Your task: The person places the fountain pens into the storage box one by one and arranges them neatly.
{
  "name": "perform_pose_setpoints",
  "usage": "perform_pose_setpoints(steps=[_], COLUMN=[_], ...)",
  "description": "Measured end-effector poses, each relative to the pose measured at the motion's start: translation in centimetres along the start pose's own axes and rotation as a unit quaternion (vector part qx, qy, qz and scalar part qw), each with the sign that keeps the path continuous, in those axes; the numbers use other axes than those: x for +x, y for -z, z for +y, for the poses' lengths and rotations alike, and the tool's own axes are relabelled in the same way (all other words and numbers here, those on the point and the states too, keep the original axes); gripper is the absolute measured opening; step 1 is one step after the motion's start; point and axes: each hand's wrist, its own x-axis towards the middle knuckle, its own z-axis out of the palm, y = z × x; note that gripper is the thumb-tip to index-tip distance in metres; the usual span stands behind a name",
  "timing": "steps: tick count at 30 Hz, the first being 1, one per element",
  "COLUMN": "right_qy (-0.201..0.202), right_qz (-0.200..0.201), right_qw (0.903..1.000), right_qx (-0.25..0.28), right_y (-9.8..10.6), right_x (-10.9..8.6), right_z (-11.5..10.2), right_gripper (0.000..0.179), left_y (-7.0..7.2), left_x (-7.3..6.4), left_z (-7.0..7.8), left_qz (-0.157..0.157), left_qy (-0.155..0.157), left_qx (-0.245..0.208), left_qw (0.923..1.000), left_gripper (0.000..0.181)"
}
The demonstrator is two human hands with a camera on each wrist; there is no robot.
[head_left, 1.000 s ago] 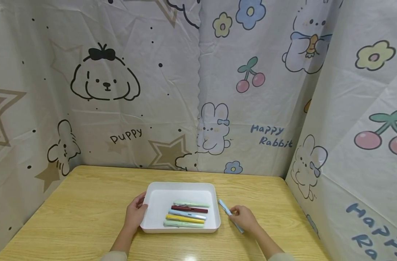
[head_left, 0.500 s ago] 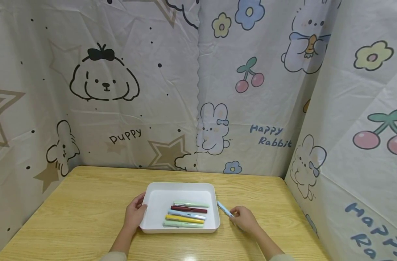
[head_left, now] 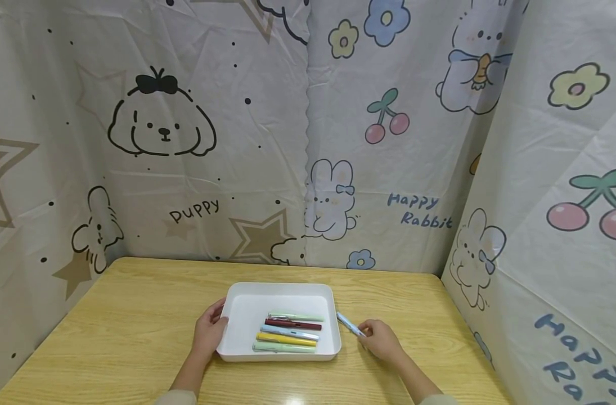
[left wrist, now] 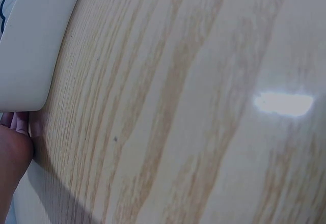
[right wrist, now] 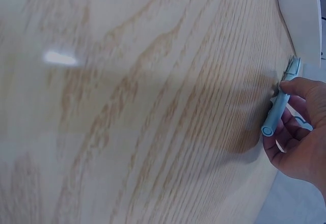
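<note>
A white tray (head_left: pixel 277 295) lies on the table, holding several pens side by side: two pale green pens, a dark red pen (head_left: pixel 293 325), a light blue pen (head_left: pixel 289 333) and a yellow pen (head_left: pixel 286 340). At its left side my left hand (head_left: pixel 209 332) grips the wall, thumb at the rim and fingers along the outside. Right of the tray, my right hand (head_left: pixel 380 338) pinches another light blue pen (right wrist: pixel 280 107) between thumb and fingers. Its clip end points at the tray's right wall; in the right wrist view the other end sticks out past the fingers.
The wooden table (head_left: pixel 151 315) reaches back to a cloth backdrop (head_left: pixel 267 169) printed with puppies, rabbits and cherries. Cloth also hangs along the left and right sides. A bright light reflection lies on the tabletop near the front.
The pen in my right hand has shifted toward the tray, and its near end, earlier showing below the hand, is now hidden in the head view. My left hand and the tray stay put.
</note>
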Motion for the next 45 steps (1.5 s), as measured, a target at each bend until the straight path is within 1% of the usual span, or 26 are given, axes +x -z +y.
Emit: perform_pose_setpoints(steps=[8, 18, 24, 30, 37, 45], right_qy=[0.0, -0.001, 0.008, 0.01, 0.015, 0.005], right_qz=[0.014, 0.029, 0.044, 0.044, 0.044, 0.042], right_qw=[0.9996, 0.9989, 0.9975, 0.997, 0.9967, 0.9969], right_qx=[-0.024, -0.037, -0.055, -0.064, -0.066, -0.067], right_y=[0.2, 0.7, 0.9, 1.3, 1.5, 1.9], right_x=[0.1, 0.6, 0.8, 0.8, 1.0, 1.3], right_z=[0.1, 0.2, 0.1, -0.4, -0.7, -1.0], right_gripper=[0.022, 0.021, 0.018, 0.018, 0.017, 0.019], left_y=[0.0, 0.0, -0.1, -0.1, 0.2, 0.3], left_x=[0.2, 0.3, 0.2, 0.2, -0.4, -0.6], left_z=[-0.1, -0.1, 0.0, 0.1, 0.7, 1.0], left_qz=[-0.004, -0.006, -0.003, -0.006, -0.011, -0.013], left_qy=[0.001, 0.0, 0.001, 0.007, -0.003, 0.0], left_qx=[-0.001, 0.0, 0.003, 0.0, -0.008, -0.006], left_qw=[1.0, 1.0, 1.0, 1.0, 0.9999, 0.9999], left_gripper=[0.047, 0.047, 0.047, 0.047, 0.047, 0.047])
